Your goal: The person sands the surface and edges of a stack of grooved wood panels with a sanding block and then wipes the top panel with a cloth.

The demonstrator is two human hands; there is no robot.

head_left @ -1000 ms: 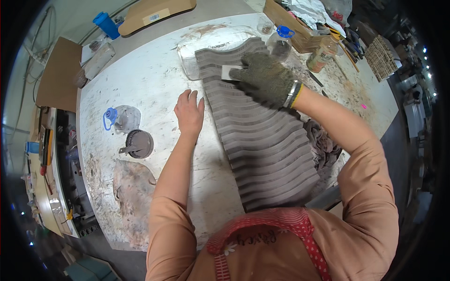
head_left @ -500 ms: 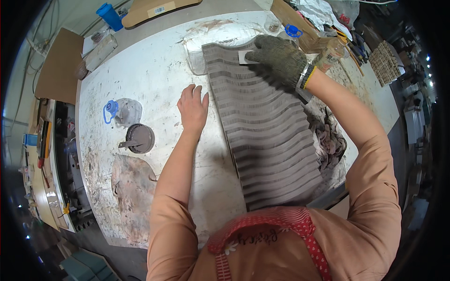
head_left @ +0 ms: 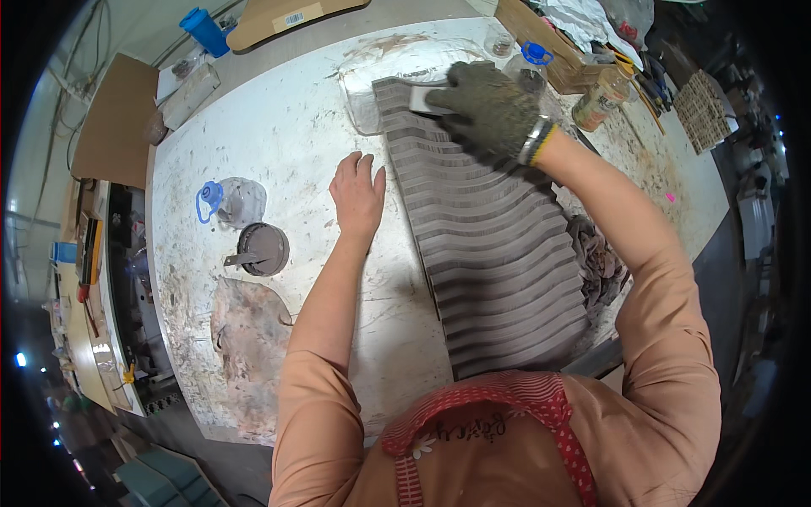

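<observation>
One white block [head_left: 421, 100] gripped in my right hand [head_left: 492, 111], slid toward wavy panel [head_left: 503, 253] left edge: likely mid-rub. Left hand [head_left: 358, 194] empty.

My right glove [head_left: 494, 114] is a dark olive-grey, its cuff [head_left: 538, 141] edged in yellow, against a white block [head_left: 425, 99]. Under it, the panel [head_left: 507, 253] runs in wavy bands of lighter and darker grey-brown. My sleeves [head_left: 317, 410] are peach, my apron [head_left: 481, 390] red with white hearts and stripes. The table [head_left: 296, 169] is white, smeared brown; the cloth [head_left: 253, 355] is beige, blotched pink and grey.
</observation>
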